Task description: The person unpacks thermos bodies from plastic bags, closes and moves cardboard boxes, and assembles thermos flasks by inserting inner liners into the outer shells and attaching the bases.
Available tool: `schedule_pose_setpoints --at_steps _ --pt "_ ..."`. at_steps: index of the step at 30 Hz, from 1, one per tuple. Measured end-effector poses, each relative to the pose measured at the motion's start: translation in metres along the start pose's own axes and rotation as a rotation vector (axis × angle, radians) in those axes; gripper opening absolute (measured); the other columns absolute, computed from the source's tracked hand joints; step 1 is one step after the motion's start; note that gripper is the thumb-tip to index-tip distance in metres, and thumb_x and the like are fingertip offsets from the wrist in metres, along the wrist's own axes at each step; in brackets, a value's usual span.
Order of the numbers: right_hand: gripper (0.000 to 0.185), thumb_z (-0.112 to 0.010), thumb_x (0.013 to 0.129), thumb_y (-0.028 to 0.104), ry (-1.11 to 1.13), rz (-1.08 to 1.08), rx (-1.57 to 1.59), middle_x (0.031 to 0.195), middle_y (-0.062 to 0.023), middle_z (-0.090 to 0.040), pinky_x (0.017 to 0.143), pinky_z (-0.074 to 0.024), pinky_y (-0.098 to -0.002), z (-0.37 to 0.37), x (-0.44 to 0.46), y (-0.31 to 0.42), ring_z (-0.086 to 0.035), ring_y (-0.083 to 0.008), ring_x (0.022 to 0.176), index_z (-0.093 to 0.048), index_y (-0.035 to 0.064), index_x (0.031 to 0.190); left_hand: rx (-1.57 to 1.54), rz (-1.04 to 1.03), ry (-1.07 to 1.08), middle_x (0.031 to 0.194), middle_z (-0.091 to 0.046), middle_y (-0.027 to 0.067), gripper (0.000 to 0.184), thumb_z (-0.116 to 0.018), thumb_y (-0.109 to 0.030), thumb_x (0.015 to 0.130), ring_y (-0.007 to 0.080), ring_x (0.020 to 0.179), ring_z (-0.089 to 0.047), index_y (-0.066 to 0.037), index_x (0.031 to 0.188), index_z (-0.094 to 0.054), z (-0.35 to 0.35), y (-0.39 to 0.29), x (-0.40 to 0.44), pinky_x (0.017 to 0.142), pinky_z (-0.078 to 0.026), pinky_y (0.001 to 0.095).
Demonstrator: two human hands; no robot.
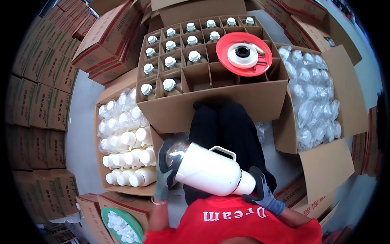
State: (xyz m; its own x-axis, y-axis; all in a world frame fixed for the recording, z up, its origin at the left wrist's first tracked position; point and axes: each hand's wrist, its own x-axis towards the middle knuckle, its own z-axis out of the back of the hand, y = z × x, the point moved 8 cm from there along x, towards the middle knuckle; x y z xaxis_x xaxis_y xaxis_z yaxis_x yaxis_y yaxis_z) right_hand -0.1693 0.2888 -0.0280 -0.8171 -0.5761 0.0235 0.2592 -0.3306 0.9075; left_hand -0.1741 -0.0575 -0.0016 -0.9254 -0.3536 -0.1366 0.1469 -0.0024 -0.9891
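A white thermos flask (209,170) with a side handle lies tilted across my lap, its cap (245,184) pointing right. My left hand (165,164), in a dark grey glove, curls round a shiny silvery glass liner (177,152) at the flask's left end. Blur hides how far the liner sits inside the shell. My right hand (262,189), also gloved, grips the white cap end. In front of my knees stands a divided carton (211,101) with several white-capped bottles (170,62). On its right part rests a red plate (225,40) bearing a white ring and a black piece.
Left is a carton of white flask shells (136,177), some bagged. To the right, an open carton (286,136) holds several plastic-wrapped clear items (310,99). A green basin (140,232) of small white caps sits lower left. Stacked cartons (44,105) line the left side.
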Motion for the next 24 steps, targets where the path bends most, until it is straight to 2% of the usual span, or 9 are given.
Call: schedule_pose_setpoints --at_steps 2,6,8,11,12,15,17,21,24 --pt "0.103 -0.088 0.064 0.031 0.062 -0.010 0.086 0.141 -0.0234 -0.039 0.108 -0.0358 -0.0445 -0.008 0.010 0.007 -0.042 -0.0366 0.129 -0.030 -0.0003 0.144 -0.191 0.123 -0.148 0.142 -0.042 0.0130 0.067 -0.055 -0.038 0.095 0.0244 0.127 -0.046 -0.004 0.147 -0.030 0.006 0.042 -0.043 0.104 -0.042 0.0363" --pt "0.090 -0.086 0.066 0.029 0.212 0.353 -0.082 0.139 -0.0232 -0.038 0.104 -0.0396 -0.0444 0.001 0.071 0.059 -0.045 -0.0395 0.124 -0.040 0.0061 0.140 0.035 0.062 0.074 0.139 -0.048 0.0119 0.047 -0.047 -0.019 0.101 0.0207 0.123 -0.051 -0.004 0.143 -0.037 0.021 0.082 -0.051 0.103 -0.044 0.0373" --pt "0.073 -0.079 0.071 0.031 0.320 0.616 -0.303 0.139 -0.0231 -0.040 0.104 -0.0410 -0.0470 0.000 0.081 0.078 -0.045 -0.0431 0.124 -0.049 0.0124 0.136 0.331 -0.064 0.043 0.122 -0.062 0.0117 0.060 -0.080 -0.014 0.074 0.0226 0.109 -0.061 -0.003 0.128 -0.055 0.030 0.073 -0.037 0.094 -0.050 0.0382" --pt "0.055 -0.071 0.079 0.035 0.333 0.750 -0.256 0.136 -0.0237 -0.043 0.102 -0.0444 -0.0500 0.021 0.090 0.104 -0.047 -0.0463 0.122 -0.059 0.0182 0.130 0.564 -0.246 0.047 0.124 -0.061 0.0122 0.068 -0.084 -0.021 0.069 0.0237 0.114 -0.058 -0.005 0.128 -0.055 0.038 0.085 -0.034 0.099 -0.046 0.0406" --pt "0.051 -0.074 0.078 0.033 0.122 0.825 -0.401 0.132 -0.0233 -0.047 0.101 -0.0449 -0.0501 0.040 0.084 0.113 -0.051 -0.0450 0.118 -0.063 0.0159 0.124 0.615 -0.314 0.030 0.124 -0.060 0.0125 0.069 -0.085 -0.024 0.068 0.0240 0.115 -0.057 -0.005 0.128 -0.055 0.036 0.086 -0.037 0.100 -0.044 0.0413" --pt "0.063 -0.084 0.066 0.032 0.018 0.849 -0.293 0.134 -0.0232 -0.045 0.099 -0.0440 -0.0505 0.062 0.080 0.101 -0.050 -0.0453 0.119 -0.063 0.0145 0.123 0.471 -0.224 0.017 0.126 -0.058 0.0143 0.063 -0.080 -0.015 0.074 0.0258 0.116 -0.056 -0.003 0.129 -0.051 0.028 0.080 -0.037 0.100 -0.044 0.0409" --pt "0.085 -0.086 0.067 0.036 0.271 0.391 -0.094 0.143 -0.0243 -0.038 0.108 -0.0334 -0.0505 0.032 0.085 0.061 -0.039 -0.0450 0.130 -0.047 0.0079 0.137 0.495 -0.232 0.028 0.126 -0.057 0.0144 0.061 -0.078 -0.014 0.076 0.0258 0.116 -0.056 -0.003 0.129 -0.051 0.022 0.071 -0.039 0.099 -0.044 0.0406" --pt "0.102 -0.088 0.064 0.037 0.142 0.417 0.176 0.149 -0.0254 -0.028 0.113 -0.0271 -0.0482 0.018 0.113 0.073 -0.029 -0.0418 0.139 -0.036 0.0010 0.143 0.460 -0.139 -0.006 0.125 -0.058 0.0144 0.052 -0.072 -0.011 0.081 0.0266 0.116 -0.056 -0.002 0.128 -0.051 0.022 0.067 -0.043 0.099 -0.044 0.0402" --pt "0.097 -0.088 0.065 0.031 0.215 0.497 0.282 0.142 -0.0229 -0.041 0.111 -0.0327 -0.0445 0.002 0.144 0.099 -0.042 -0.0389 0.131 -0.037 -0.0025 0.141 0.621 -0.168 0.176 0.129 -0.057 0.0156 0.050 -0.070 -0.009 0.083 0.0259 0.118 -0.055 -0.002 0.130 -0.053 0.027 0.075 -0.043 0.100 -0.044 0.0385"
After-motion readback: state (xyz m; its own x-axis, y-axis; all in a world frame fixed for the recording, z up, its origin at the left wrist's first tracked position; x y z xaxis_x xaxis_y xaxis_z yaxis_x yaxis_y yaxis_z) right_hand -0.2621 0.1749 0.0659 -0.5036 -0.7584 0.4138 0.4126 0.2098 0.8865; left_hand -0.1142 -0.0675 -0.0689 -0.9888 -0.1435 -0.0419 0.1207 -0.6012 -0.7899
